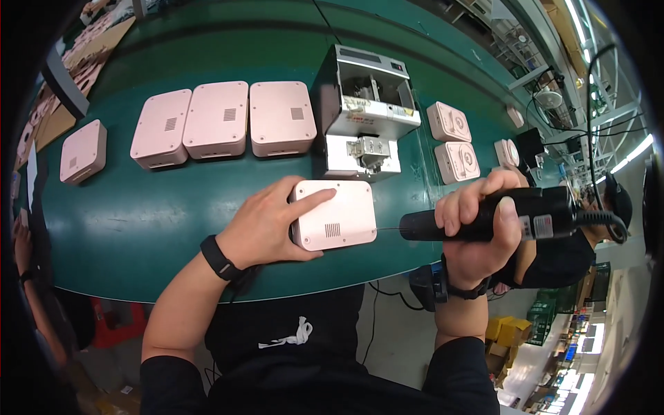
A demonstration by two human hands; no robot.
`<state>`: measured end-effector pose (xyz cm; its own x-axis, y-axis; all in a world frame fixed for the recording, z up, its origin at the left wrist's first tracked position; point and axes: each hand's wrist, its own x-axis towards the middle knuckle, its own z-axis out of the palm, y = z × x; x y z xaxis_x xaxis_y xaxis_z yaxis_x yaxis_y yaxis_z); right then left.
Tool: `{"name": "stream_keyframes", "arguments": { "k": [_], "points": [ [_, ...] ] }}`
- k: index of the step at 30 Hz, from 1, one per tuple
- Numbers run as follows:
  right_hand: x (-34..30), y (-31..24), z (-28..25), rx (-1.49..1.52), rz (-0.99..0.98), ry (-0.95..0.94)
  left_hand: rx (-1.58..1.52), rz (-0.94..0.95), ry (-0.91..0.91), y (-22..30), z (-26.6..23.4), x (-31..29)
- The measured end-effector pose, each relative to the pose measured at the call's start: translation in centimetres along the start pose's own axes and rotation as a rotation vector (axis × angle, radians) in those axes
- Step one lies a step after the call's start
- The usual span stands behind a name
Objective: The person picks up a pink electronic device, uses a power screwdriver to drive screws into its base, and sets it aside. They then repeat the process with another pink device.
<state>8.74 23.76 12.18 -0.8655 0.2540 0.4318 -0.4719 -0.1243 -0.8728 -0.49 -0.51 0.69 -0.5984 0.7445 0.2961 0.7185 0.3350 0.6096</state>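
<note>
"Black short sleeves sit nearest the lens, at the lower edge. How do the arms run from them?"

"Left forearm slants up and inward to a black wristband. Right forearm rises almost straight, a dark strap round its wrist."

"And the left hand?"

"Back upward, reaching in from the left. It clasps the left end of a pale pink box, the index finger stretched across the top face, the thumb along the near edge. Index and thumb stand well apart with the box's corner between them; the remaining fingertips are hidden."

"Where exactly is that box?"

"Over the green table, just on the near side of the screw feeder. Whether it lies fully flat, I can't tell. Its slotted grille faces up."

"Now the right hand."

"Raised, palm side partly toward us, closed round a black electric screwdriver. Fingers curl over the barrel from the far side and the thumb presses on the near side. The tool lies nearly level, nose to the left, cable at its right end."

"Does the bit touch?"

"It reaches the box's near right corner, by a screw hole; contact is too fine to make out."
</note>
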Motion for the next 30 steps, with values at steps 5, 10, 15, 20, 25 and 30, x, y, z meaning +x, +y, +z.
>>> {"name": "stream_keyframes", "arguments": {
  "k": [5, 10, 15, 20, 25, 30],
  "points": [
    [-1.5, 1.0, -0.1, -0.068, -0.022, 0.012, 0.040, 0.017, 0.021, -0.1, 0.6, 0.0],
    [-1.8, 2.0, -1.0, -0.049, -0.002, 0.031, 0.035, 0.008, 0.012, 0.3, 0.7, -0.1],
    [-1.8, 2.2, -1.1, -0.027, 0.005, -0.014, 0.003, -0.025, -0.001, 0.2, 0.7, 0.1],
    [-2.0, 2.4, -0.8, -0.029, -0.010, 0.006, 0.027, 0.010, 0.026, 0.1, 0.7, 0.0],
    [-1.9, 2.2, -0.8, -0.037, -0.008, -0.032, 0.033, 0.017, 0.024, 0.1, 0.6, -0.1],
    [-1.5, 1.9, -1.3, -0.012, 0.026, -0.106, 0.029, 0.014, 0.019, 0.2, 0.7, -0.1]
  ]
}}
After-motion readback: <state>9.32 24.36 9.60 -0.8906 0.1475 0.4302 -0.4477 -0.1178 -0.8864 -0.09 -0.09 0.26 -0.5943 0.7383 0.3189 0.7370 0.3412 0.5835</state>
